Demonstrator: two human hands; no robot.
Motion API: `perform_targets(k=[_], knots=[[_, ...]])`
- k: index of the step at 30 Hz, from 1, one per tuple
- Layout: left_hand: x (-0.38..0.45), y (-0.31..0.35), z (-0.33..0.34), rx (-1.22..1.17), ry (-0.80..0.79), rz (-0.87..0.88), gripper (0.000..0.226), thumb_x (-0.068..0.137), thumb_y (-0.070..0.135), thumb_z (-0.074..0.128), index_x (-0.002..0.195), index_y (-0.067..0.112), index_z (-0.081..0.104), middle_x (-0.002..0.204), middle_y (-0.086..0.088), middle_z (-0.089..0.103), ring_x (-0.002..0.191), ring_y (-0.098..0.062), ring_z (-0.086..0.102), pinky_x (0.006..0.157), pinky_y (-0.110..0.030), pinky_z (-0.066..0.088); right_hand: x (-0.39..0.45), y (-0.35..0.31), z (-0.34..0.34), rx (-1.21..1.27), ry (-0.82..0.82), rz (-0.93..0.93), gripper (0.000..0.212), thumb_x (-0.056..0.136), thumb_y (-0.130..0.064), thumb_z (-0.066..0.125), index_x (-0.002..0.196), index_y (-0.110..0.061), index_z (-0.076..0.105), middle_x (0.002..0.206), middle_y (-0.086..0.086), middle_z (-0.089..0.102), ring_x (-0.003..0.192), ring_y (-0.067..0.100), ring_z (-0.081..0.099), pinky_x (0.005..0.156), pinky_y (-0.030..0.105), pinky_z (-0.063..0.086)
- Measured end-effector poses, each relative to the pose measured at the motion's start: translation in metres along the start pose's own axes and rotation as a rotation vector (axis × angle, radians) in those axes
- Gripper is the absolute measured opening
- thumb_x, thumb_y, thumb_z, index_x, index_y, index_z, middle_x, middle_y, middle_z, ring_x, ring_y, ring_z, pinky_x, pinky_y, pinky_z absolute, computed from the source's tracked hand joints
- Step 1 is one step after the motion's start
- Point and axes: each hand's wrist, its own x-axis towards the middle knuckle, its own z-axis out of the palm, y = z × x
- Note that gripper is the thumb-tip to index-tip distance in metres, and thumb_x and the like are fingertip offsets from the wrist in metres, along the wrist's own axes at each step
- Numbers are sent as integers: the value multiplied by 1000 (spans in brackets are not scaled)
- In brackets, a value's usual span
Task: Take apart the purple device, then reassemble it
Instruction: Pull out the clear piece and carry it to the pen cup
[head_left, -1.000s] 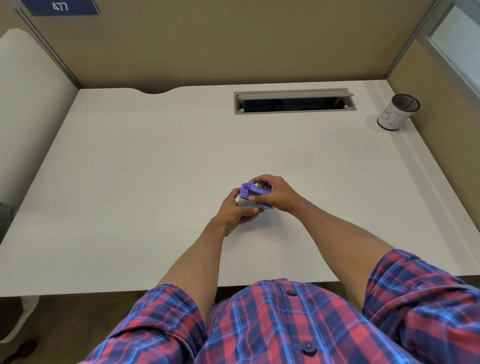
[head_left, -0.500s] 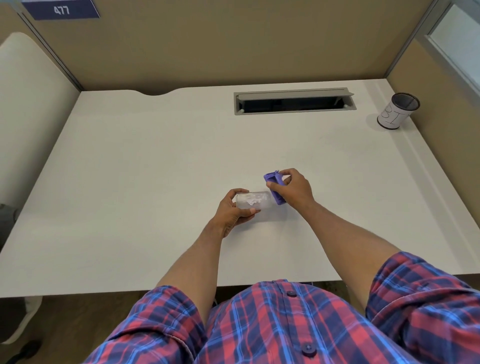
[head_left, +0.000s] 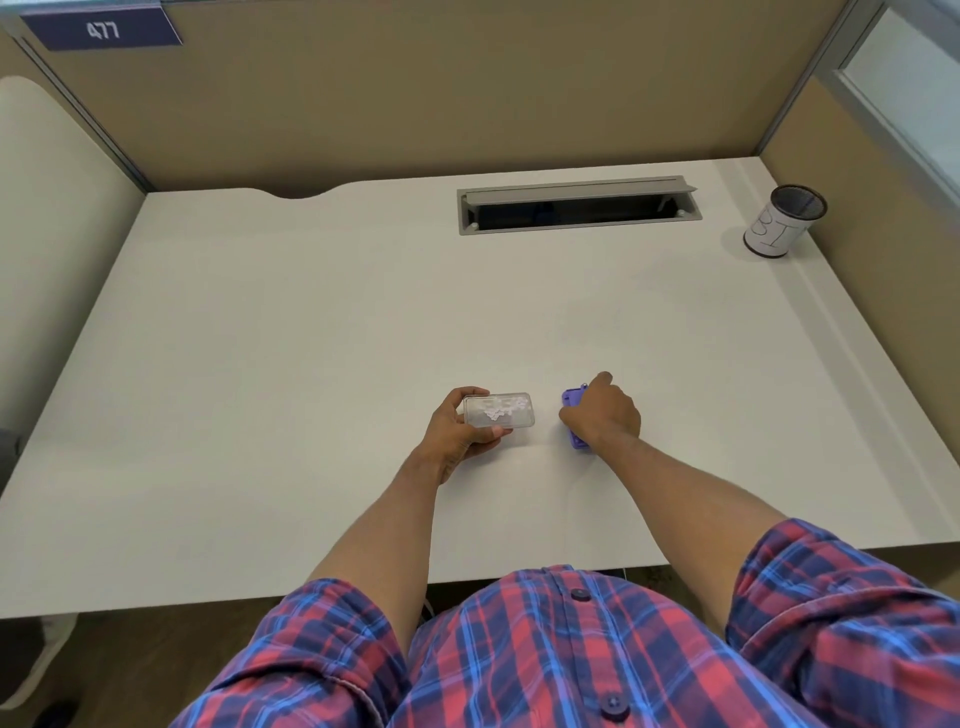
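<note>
Device's split in two. L hand (head_left: 460, 434) pinches the clear tray (head_left: 498, 410), thumb on its far edge, fingers under, kept level so the white bits inside don't spill, I'd guess. R hand (head_left: 602, 415) is curled over the purple body (head_left: 571, 402), pressing it onto the table (head_left: 260, 364) near the front edge, right of centre, prob. parking it to free that hand. Parts are near but apart. Cup (head_left: 782, 223) at far right corner reads "BI" + maybe more, can't tell. Wall tag (head_left: 101, 30) looks like "477".
</note>
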Motion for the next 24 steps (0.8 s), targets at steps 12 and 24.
perform_targets(k=[12, 24], knots=[[4, 5, -1, 28, 0, -6, 62, 75, -21, 76, 123, 15, 62, 129, -27, 67, 111, -44, 72, 84, -37, 65, -1, 0, 2, -8, -40, 28, 50, 81, -21, 69, 121, -7, 43, 117, 12, 62, 105, 34, 65, 90, 38, 49], [12, 5, 0, 60, -1, 8, 61, 74, -20, 78, 117, 20, 64, 110, -15, 71, 80, -21, 79, 79, -33, 65, -2, -6, -4, -107, -59, 17, 43, 81, -28, 67, 116, -10, 49, 114, 8, 66, 104, 31, 65, 89, 35, 48]])
